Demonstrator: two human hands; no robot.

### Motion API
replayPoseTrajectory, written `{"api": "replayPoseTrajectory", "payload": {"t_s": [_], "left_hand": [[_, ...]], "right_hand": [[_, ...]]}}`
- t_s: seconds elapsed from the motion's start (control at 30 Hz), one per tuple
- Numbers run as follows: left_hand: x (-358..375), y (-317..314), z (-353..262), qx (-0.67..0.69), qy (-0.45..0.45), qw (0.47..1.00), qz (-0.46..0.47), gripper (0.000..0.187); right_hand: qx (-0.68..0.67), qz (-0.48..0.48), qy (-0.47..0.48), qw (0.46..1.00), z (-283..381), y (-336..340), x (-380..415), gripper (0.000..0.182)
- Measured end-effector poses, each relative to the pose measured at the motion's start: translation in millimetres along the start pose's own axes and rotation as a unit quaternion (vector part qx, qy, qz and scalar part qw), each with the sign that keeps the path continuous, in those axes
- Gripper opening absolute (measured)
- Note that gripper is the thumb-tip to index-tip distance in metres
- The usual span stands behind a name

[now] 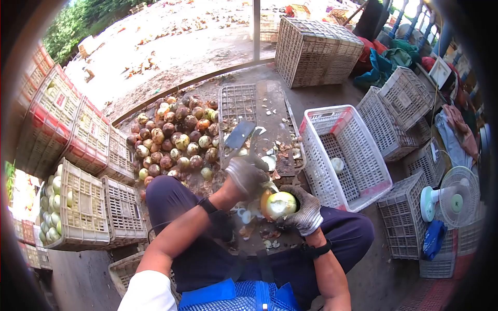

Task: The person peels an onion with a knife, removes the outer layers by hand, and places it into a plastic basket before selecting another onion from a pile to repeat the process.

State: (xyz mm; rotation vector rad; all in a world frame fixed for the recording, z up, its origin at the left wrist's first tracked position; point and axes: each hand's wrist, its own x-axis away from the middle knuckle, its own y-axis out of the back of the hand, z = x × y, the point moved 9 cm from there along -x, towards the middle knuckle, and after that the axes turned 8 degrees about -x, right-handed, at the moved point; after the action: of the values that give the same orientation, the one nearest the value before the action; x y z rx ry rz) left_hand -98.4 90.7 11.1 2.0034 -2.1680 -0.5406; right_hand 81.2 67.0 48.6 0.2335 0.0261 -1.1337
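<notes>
My right hand (303,210), in a grey knit glove, grips a partly peeled onion (280,205) with a pale, shiny face and some brown skin at its left side. Beside it, my left hand (246,177), gloved too, is closed and smeared by motion. From its top rises a blurred, narrow, curved blade, which looks like a knife (254,141). Both hands are over a board (280,119) strewn with peelings (271,161). A flat dark grey slab (239,135) lies just beyond my left hand.
Unpeeled onions (179,129) are heaped ahead on the left. A white crate (371,181) with one peeled onion (337,165) stands to the right. A crate of pale onions (78,207) is at far left. Stacked crates (316,52) and a fan (456,199) surround the spot.
</notes>
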Motion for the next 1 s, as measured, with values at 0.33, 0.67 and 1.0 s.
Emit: {"api": "replayPoseTrajectory", "payload": {"t_s": [0.33,0.67,1.0], "left_hand": [[12,-6,-17,-0.117,-0.086,0.989,0.041,0.014],[20,-15,-55,0.098,0.12,0.984,0.084,0.032],[15,-18,-73,-0.145,-0.06,0.986,-0.059,0.024]], "right_hand": [[-0.299,0.011,-0.04,0.953,-6,9,-3,0.081],[-0.309,-0.06,0.021,0.949,-21,21,-15,0.081],[-0.188,-0.145,-0.012,0.971,-39,29,-14,0.081]]}}
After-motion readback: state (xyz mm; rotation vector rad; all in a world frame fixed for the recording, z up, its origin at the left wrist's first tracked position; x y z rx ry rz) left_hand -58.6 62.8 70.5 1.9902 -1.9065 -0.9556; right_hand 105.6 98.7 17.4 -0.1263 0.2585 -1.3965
